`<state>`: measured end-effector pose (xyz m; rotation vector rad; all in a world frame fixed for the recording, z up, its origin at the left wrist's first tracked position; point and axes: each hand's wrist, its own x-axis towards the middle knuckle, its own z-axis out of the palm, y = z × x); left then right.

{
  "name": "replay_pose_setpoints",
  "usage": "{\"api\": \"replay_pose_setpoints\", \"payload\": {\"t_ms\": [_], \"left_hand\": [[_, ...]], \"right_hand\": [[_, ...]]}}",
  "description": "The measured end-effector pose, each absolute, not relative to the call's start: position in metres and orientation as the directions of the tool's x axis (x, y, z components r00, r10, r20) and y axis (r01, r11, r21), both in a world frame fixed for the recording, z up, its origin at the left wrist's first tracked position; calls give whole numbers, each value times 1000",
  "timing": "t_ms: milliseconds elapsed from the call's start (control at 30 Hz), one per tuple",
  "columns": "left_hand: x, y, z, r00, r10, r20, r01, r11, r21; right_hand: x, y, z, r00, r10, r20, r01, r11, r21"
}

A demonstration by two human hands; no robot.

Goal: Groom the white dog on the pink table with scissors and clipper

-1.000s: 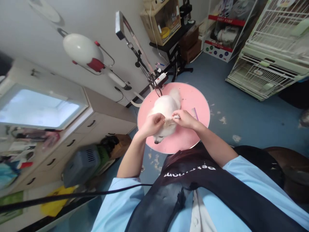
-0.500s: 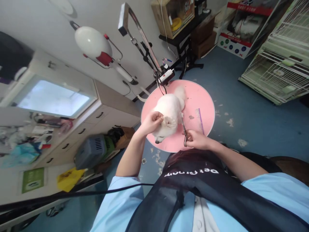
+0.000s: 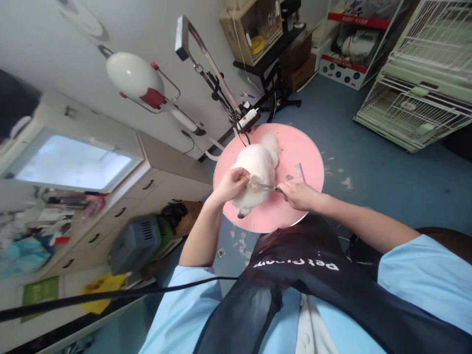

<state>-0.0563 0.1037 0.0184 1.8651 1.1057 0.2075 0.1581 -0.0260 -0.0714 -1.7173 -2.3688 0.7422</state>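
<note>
A white fluffy dog (image 3: pixel 253 160) is on the round pink grooming table (image 3: pixel 283 209), its dark nose toward me and to the left. My left hand (image 3: pixel 236 182) pinches the dog's ear (image 3: pixel 255 183) at the side of its head. From the right, my right hand (image 3: pixel 300 195) grips a pair of scissors (image 3: pixel 271 188). Their blades point left and lie against the fur of that ear; whether they are apart I cannot make out. A purple comb (image 3: pixel 301 172) rests on the tabletop, right of the dog.
Behind the table rises a metal grooming arm (image 3: pixel 214 64), with a white-and-red dryer (image 3: pixel 136 81) to its left. Wire cages (image 3: pixel 416 108) stand at the right. A pet carrier (image 3: pixel 136 243) and drawers (image 3: pixel 121 196) are on the left. Fur clumps (image 3: pixel 241 246) litter the floor.
My right hand has brought the scissors up and turned them from pointing away to pointing left, onto the ear. My left hand keeps its pinch. The whole view has shifted slightly.
</note>
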Motion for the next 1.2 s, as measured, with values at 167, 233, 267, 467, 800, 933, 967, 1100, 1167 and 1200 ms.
{"api": "replay_pose_setpoints", "payload": {"t_ms": [167,233,267,467,800,933,967,1100,1167,1200], "left_hand": [[-54,106,21,571,763,-302,605,-142,784],[-54,107,21,569,763,-307,602,-132,787],[-54,107,21,570,763,-305,597,-130,791],[-57,109,18,578,758,-302,570,-110,815],[-55,109,21,578,760,-296,538,-83,839],[-55,110,22,572,766,-295,543,-83,836],[-55,111,22,569,767,-297,547,-83,833],[-54,112,21,553,775,-306,564,-77,822],[-54,112,21,543,778,-316,575,-71,815],[-53,112,21,538,780,-320,581,-67,811]], "right_hand": [[163,-13,-67,-373,918,-135,870,296,-394],[165,-9,-66,-373,916,-149,873,292,-391],[165,-8,-66,-368,917,-157,873,282,-399],[172,1,-71,-406,905,-126,851,324,-414],[180,9,-77,-417,903,-105,828,330,-454],[181,10,-76,-424,900,-102,832,343,-436],[181,11,-75,-418,902,-109,839,337,-426],[183,13,-72,-406,907,-110,852,332,-405],[183,13,-69,-410,906,-109,854,339,-394],[184,13,-68,-406,907,-111,858,337,-387]]}}
